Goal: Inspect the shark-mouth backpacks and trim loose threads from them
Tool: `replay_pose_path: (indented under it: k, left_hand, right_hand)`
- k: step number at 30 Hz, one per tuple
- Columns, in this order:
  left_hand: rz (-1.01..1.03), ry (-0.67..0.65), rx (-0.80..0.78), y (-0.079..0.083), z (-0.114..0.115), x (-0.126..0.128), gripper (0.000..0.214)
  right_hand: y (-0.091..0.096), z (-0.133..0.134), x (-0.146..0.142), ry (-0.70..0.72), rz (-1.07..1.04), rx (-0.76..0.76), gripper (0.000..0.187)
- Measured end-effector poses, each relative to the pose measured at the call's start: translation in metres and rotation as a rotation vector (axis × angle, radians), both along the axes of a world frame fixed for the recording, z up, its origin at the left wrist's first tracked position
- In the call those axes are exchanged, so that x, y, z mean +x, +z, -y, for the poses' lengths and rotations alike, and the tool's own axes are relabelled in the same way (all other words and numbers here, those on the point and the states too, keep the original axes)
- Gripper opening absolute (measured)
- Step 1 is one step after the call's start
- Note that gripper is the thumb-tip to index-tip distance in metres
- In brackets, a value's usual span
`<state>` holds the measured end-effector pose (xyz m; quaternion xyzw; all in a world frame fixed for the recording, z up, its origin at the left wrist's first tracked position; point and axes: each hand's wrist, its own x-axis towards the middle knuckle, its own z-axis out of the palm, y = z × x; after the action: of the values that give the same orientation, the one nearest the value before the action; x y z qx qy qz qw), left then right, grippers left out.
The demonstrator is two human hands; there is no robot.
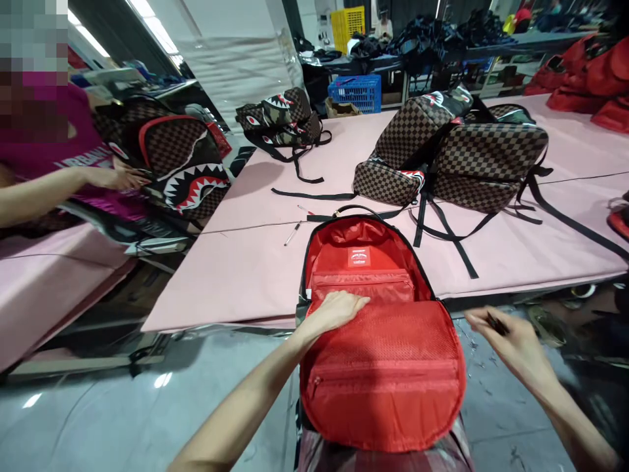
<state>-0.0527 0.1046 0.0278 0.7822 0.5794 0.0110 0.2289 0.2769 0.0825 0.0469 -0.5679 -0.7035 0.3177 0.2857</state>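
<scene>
An open backpack with red lining lies in front of me, half on the pink table, its front flap folded toward me. My left hand rests on the red lining at the left inner edge, fingers curled loosely over the fabric. To the right of the flap, my right hand hovers with its fingers pinched on a small dark tool.
Brown checkered backpacks with loose black straps lie on the table behind. A smaller pile of shark-mouth bags sits farther back. A pen lies on the table. At left, another person's hand touches a shark-mouth backpack.
</scene>
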Motion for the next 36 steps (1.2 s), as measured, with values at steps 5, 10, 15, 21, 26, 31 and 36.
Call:
replay_pose_path:
  k: [5, 10, 15, 21, 26, 31, 36]
  left_hand:
    - [-0.056, -0.105, 0.069, 0.016, 0.029, 0.008, 0.039]
    - [-0.113, -0.005, 0.144, 0.02, 0.052, -0.002, 0.041]
    - [-0.143, 0.076, 0.088, 0.026, 0.069, -0.032, 0.042]
    - [-0.135, 0.109, 0.078, 0.016, 0.071, -0.045, 0.041]
    - [-0.091, 0.31, 0.227, -0.001, 0.066, -0.046, 0.038]
    - [-0.063, 0.311, 0.208, -0.013, 0.057, -0.044, 0.036]
    - [-0.122, 0.251, 0.15, -0.018, 0.05, -0.034, 0.034]
  right_hand:
    - [0.017, -0.084, -0.093, 0.474, 0.472, 0.203, 0.027]
    - [0.0, -0.101, -0.15, 0.592, 0.887, 0.196, 0.027]
    - [-0.006, -0.09, -0.129, 0.579, 1.013, 0.229, 0.027]
    - [-0.011, -0.081, -0.12, 0.536, 1.026, 0.243, 0.025]
    - [-0.011, -0.075, -0.114, 0.521, 1.017, 0.239, 0.026]
    - [-0.009, -0.075, -0.11, 0.519, 1.011, 0.208, 0.025]
    - [-0.015, -0.084, -0.108, 0.521, 1.016, 0.18, 0.024]
